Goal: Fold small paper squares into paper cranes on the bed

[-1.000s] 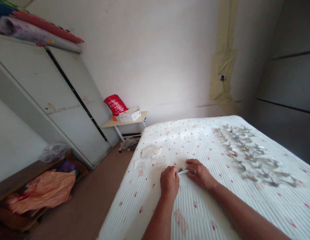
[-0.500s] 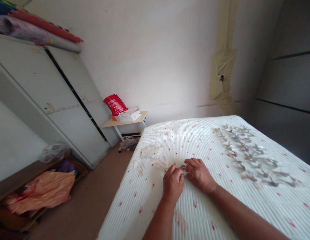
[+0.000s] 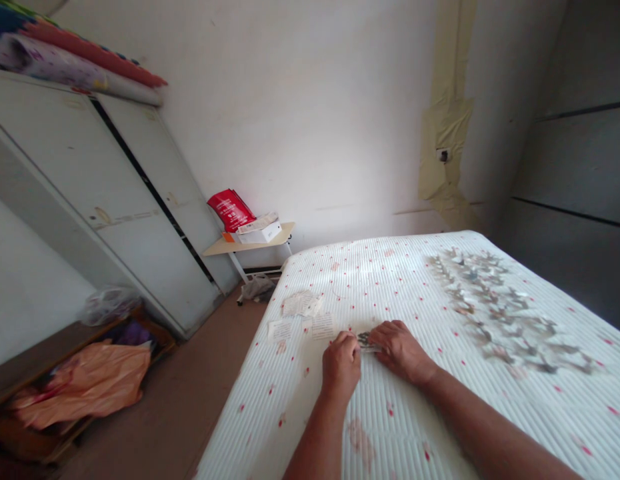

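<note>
Between my two hands is a small piece of printed paper (image 3: 365, 341), partly covered by the fingers, low over the bed. My left hand (image 3: 341, 360) has its fingers curled and pressed together at the paper's left end. At the right end, the bent fingers of my right hand (image 3: 399, 348) grip it. Several printed paper squares (image 3: 324, 325) lie on the bed to the left of my hands. Rows of small folded paper pieces (image 3: 497, 307) stand on the right side of the bed; their exact shapes are blurred.
The bed (image 3: 360, 400) has a white ribbed cover with red spots. Beyond its left corner, a small table (image 3: 220, 247) holds a red bag (image 3: 231, 210) and a white box (image 3: 263, 232). A grey cabinet (image 3: 135, 253) and an orange plastic bag (image 3: 90, 383) are at left.
My hands have moved slightly apart, the left one a little to the left. More of the paper between them now shows, and the right hand's fingers are more drawn in.
</note>
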A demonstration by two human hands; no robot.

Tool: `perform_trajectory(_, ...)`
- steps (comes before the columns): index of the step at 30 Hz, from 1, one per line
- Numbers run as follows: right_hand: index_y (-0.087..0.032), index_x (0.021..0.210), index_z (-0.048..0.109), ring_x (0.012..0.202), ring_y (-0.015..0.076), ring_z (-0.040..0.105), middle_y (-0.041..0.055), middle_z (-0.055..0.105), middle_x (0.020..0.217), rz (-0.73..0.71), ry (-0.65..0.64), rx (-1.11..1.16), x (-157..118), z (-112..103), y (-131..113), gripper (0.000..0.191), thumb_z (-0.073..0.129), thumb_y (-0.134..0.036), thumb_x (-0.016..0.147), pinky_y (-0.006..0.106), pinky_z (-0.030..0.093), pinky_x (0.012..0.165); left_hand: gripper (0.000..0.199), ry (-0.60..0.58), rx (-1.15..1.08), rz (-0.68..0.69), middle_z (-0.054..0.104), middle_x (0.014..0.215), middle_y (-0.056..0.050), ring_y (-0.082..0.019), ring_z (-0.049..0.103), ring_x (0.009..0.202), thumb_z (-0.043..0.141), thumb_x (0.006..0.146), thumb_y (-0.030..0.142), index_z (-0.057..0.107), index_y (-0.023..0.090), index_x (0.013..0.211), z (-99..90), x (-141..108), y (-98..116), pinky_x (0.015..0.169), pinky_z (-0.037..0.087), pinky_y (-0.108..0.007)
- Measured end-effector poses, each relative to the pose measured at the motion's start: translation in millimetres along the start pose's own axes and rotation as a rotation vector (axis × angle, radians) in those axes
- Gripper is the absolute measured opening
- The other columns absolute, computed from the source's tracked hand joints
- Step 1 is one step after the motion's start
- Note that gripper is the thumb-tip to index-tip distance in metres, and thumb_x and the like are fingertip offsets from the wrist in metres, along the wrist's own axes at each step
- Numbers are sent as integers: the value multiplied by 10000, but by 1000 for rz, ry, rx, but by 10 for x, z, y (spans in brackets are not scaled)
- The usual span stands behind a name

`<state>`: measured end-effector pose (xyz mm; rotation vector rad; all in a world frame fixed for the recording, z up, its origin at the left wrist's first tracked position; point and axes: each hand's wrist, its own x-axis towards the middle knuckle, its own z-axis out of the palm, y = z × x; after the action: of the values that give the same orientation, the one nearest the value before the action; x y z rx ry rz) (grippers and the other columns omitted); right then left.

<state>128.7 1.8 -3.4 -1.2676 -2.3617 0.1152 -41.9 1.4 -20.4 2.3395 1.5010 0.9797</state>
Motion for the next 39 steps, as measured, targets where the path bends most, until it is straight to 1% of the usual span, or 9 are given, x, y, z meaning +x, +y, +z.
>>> perform_trajectory(4,-220,872,643,881,188,523,47,628,888,-17,7,79,-4,23,75,222,510,-103,736,301,346,760,199,-25,-7,7,590,856,6,-107,552,832,463,688,11,545,192,679,-14,3,-15,752,389,-203)
perform_trajectory(9,-229,809,676,871,179,545,43,626,909,-17,14,241,-7,66,190,155,553,-152,755,297,392,779,154,-78,51,-57,578,935,-2,-131,542,874,526,667,57,592,195,663,-49,15,-21,778,385,-243)
perform_trajectory(17,-189,750,688,963,193,543,81,596,1017,161,39,372,-6,97,265,176,529,-245,799,307,419,848,125,-113,148,-148,589,934,-12,-145,532,884,549,675,98,618,195,638,-138,26,64,772,358,-273)
perform_trajectory(22,-153,672,620,877,174,545,75,601,876,140,82,247,75,115,237,216,493,-222,832,288,411,797,131,-95,170,-142,588,911,-14,-141,537,862,543,751,212,615,188,644,-146,29,102,749,360,-273)
perform_trajectory(25,-151,667,581,786,161,528,52,575,784,169,56,104,133,138,196,205,479,-202,836,283,398,751,173,-85,220,-165,589,905,-28,-143,536,864,504,792,220,612,179,664,-130,30,136,760,362,-276)
perform_trajectory(29,-159,707,566,787,165,509,47,562,814,219,22,-4,160,125,130,204,452,-241,855,277,379,699,145,-79,303,-203,576,954,-55,-179,512,918,503,793,215,624,181,721,-104,23,167,772,356,-299)
perform_trajectory(33,-174,788,587,834,172,515,47,573,855,151,23,88,124,90,157,190,462,-299,858,290,388,726,111,-80,301,-216,572,914,-51,-191,495,909,527,776,222,620,188,725,-95,15,144,741,348,-303)
perform_trajectory(36,-181,777,631,903,184,524,61,586,948,58,8,200,79,80,253,118,534,-242,807,317,399,794,78,-67,244,-205,571,881,-36,-181,491,900,546,758,198,605,189,707,-98,13,113,749,341,-295)
perform_trajectory(39,-198,743,668,986,198,517,69,577,1069,44,6,293,34,61,332,121,555,-203,784,329,408,842,48,-57,198,-188,569,891,-25,-171,487,907,565,734,161,593,193,712,-103,13,102,767,336,-288)
